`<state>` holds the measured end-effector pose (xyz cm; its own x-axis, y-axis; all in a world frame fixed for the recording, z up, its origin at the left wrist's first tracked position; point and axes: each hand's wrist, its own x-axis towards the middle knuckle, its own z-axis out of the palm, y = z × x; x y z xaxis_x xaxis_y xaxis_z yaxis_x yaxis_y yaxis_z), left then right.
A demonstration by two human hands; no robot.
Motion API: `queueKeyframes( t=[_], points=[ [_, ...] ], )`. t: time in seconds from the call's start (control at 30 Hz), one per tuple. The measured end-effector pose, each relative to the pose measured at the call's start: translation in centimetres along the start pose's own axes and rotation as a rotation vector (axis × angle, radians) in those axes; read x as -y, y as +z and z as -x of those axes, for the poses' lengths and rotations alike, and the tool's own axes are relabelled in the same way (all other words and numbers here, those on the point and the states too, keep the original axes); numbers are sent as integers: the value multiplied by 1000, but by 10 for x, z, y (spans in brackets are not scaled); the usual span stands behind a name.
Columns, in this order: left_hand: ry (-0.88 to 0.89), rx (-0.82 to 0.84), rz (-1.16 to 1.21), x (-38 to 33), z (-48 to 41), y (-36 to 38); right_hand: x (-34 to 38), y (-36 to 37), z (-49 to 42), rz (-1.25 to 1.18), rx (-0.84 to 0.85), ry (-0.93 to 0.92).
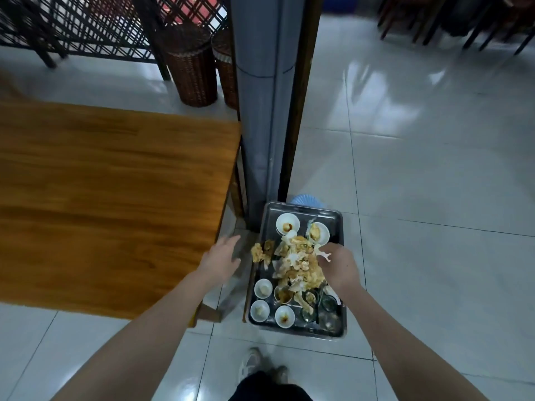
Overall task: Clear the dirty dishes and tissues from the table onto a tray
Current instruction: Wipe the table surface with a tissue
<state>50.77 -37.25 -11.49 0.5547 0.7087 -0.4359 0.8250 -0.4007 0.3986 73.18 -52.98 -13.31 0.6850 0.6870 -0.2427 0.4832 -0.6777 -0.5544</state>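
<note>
**Clearing close to its end: load gathered on the tray**

The metal tray (298, 333), at 5 o'clock in the view, sits low over the tiled floor beside the wooden worktop (101, 183) at 9 o'clock. It carries small white bowls (287, 224), dark dishes at its 5 o'clock corner, and a central heap of soiled tissues (298, 264). The right grip (337, 267) hangs over the heap, fingers curled, pinching a white tissue scrap (324, 255). The left grip (221, 257) is released, fingers spread, near the worktop's corner. Every dish and tissue in view lies on the tray; what remains appears to be dropping the scrap. The worktop's far left is out of frame.
</note>
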Motion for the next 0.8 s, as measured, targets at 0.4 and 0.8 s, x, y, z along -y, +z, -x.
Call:
queueKeyframes(
  t=[0.4, 0.8],
  points=[
    [-30, -39, 10, -65, -20, 19, -42, -59, -38, -65, -16, -92],
    [-247, -233, 118, -176, 4, 101, -123, -169, -91, 66, 190, -421]
  ],
)
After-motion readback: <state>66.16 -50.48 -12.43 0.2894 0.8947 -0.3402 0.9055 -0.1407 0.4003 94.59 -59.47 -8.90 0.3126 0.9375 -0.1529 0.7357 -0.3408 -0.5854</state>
